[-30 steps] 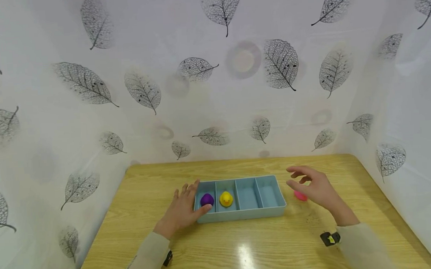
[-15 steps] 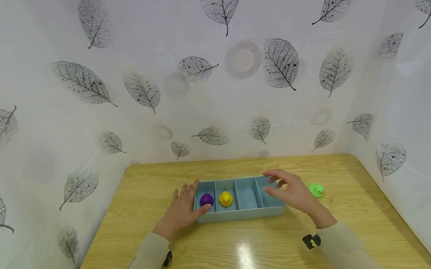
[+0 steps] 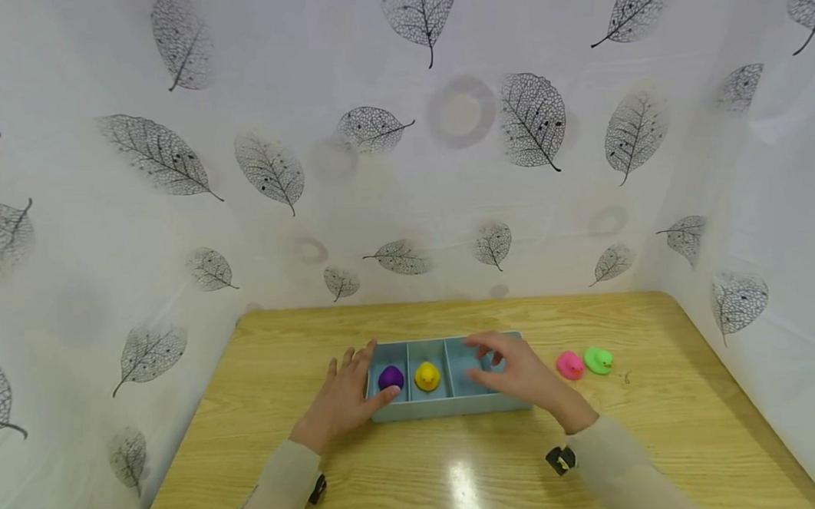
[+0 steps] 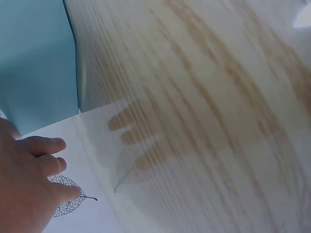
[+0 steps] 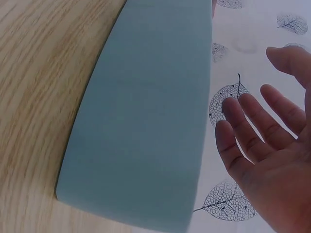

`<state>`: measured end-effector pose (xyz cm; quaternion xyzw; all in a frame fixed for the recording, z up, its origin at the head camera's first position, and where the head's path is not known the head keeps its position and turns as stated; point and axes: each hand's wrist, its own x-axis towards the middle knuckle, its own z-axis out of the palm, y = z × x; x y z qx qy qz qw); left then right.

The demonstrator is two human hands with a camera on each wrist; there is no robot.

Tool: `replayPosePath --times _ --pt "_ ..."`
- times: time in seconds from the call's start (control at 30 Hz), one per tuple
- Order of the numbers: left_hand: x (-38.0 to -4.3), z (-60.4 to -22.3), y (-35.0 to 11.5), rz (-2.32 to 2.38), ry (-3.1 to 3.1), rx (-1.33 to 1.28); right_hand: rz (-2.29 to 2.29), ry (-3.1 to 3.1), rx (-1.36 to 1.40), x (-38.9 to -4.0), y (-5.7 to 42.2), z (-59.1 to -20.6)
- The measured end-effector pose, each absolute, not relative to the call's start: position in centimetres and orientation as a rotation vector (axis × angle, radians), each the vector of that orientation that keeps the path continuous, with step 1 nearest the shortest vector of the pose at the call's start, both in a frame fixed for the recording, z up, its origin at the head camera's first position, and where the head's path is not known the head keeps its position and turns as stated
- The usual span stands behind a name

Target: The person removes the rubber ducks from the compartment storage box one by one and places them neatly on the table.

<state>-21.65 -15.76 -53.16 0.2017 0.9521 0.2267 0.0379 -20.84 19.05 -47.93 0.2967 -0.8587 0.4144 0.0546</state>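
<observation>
My left hand (image 3: pixel 342 396) rests at the left end of a blue tray (image 3: pixel 450 408), fingers spread along that end and thumb across the front rim. In the left wrist view, its fingers (image 4: pixel 48 165) extend beside the tray wall. A purple rounded toy (image 3: pixel 390 378) sits in the leftmost compartment, close to my thumb. The second compartment holds a yellow rubber duck (image 3: pixel 427 376). Above the two right-hand compartments hovers my right hand (image 3: pixel 517 370), its fingers loosely bent and nothing between them. The right wrist view shows its bare palm (image 5: pixel 277 179) beside the tray.
A pink rubber duck (image 3: pixel 570 365) and a green rubber duck (image 3: pixel 598 360) stand side by side on the wooden table (image 3: pixel 391 478), right of the tray. A leaf-patterned white sheet (image 3: pixel 439 199) surrounds the table at the back and sides.
My right hand has moved left, from in front of the pink duck to above the tray, uncovering the green and pink ducks. The left hand and tray have stayed put.
</observation>
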Motion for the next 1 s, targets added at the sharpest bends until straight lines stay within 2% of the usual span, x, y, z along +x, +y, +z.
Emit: replayPosePath --times 1.0 --pt "-21.5 -52.8 -15.7 0.703 2.889 0.582 1.207 -2.801 0.907 -21.9 15.7 -48.7"
